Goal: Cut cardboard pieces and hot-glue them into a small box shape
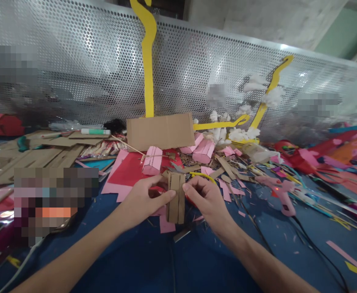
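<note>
A small folded piece of brown cardboard stands upright between both my hands, above the blue table. My left hand grips its left edge, thumb across the front. My right hand pinches its upper right edge with curled fingers. Just beyond lie small pink paper boxes, red and pink paper sheets, and a larger flat cardboard panel. A yellow-handled tool lies behind my right hand.
A pink glue gun lies at right, its black cord trailing toward me. Cardboard sheets pile at left. Yellow foam shapes with white cotton lean on the perforated metal panel. Paper scraps litter the table.
</note>
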A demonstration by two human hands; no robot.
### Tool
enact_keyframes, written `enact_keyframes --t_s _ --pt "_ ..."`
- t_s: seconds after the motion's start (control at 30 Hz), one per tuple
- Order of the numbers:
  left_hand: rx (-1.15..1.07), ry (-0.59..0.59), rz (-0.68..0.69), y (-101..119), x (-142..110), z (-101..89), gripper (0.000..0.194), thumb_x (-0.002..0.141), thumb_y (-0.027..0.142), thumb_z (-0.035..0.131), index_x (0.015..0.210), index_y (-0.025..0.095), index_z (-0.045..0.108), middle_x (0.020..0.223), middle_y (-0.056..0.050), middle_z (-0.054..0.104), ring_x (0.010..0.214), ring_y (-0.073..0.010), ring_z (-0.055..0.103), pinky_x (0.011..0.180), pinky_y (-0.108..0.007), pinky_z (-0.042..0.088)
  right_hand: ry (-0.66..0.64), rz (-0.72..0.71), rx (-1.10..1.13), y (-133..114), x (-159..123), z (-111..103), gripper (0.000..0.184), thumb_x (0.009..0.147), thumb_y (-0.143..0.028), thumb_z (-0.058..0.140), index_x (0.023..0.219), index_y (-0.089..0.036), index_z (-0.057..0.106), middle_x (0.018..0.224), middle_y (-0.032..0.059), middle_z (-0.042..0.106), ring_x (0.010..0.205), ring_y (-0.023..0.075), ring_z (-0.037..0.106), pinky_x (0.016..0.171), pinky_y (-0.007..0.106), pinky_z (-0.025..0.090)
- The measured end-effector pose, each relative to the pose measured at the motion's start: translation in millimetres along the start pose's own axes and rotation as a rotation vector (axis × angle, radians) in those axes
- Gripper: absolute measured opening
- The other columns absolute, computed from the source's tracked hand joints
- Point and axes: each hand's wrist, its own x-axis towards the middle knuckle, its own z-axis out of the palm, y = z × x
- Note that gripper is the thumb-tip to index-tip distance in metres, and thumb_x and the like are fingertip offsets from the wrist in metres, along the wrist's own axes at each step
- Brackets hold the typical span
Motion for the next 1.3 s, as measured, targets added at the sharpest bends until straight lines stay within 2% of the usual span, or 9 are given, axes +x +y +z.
enact_keyframes --t_s 0.4,0.8,1.3 --pt "0.052 0.021 0.013 1.4 -0.1 -0.4 0.030 0.091 0.043 0.068 0.107 0.018 0.070 0.110 -0.008 0.075 0.099 -0.0260 0.073 0.086 -0.038 0.061 -0.012 -0.001 -0.033 0.9 -0.6 -0.3 0.033 0.093 -0.043 0.064 0.073 -0.019 0.054 0.066 -0.0047 0.043 0.060 0.0110 0.034 0.055 0.027 0.027" --pt "0.067 0.017 0.003 -2.2 0.3 -1.0 0.030 0.091 0.043 0.067 0.106 0.018 0.069 0.111 -0.009 0.075 0.100 -0.0262 0.073 0.089 -0.041 0.060 -0.024 -0.003 -0.036 0.2 0.4 -0.8 0.033 0.093 -0.042 0.064 0.072 -0.020 0.053 0.064 -0.0052 0.041 0.059 0.0111 0.033 0.054 0.027 0.026" --pt "0.073 0.028 -0.003 2.5 -0.6 -0.7 0.029 0.089 0.042 0.068 0.106 0.018 0.070 0.110 -0.009 0.076 0.099 -0.0266 0.073 0.088 -0.038 0.058 -0.033 0.004 -0.051 0.2 -0.1 -1.7 0.035 0.093 -0.046 0.064 0.073 -0.020 0.053 0.065 -0.0049 0.041 0.060 0.0118 0.034 0.055 0.028 0.026"
